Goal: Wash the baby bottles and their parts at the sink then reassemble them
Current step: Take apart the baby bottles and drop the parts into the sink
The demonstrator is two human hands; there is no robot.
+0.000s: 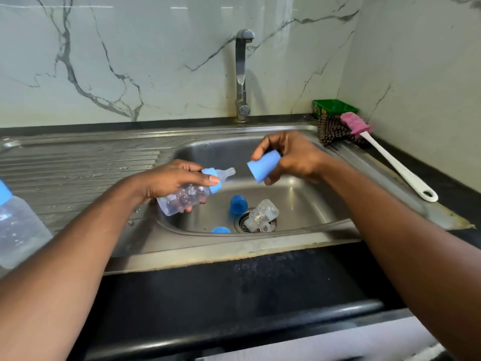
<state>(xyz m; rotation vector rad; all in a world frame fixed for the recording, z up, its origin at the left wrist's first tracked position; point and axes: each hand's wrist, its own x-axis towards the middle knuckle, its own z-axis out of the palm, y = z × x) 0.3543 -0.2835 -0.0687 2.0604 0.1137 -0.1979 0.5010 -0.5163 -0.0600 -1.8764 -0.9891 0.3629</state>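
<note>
The sink (pixel 299 196) holds a clear bottle (pixel 261 214) and two blue caps (pixel 238 204).

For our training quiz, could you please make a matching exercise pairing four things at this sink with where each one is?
Things:
1. blue cap
2. bottle with teat
3. pink brush
4. uncapped clear bottle

Places:
A. lying over the drain of the sink
B. on the counter to the right of the sink
C. held in the left hand
D. held in the right hand

Pairs: 1-D, 2-C, 3-B, 4-A
</note>
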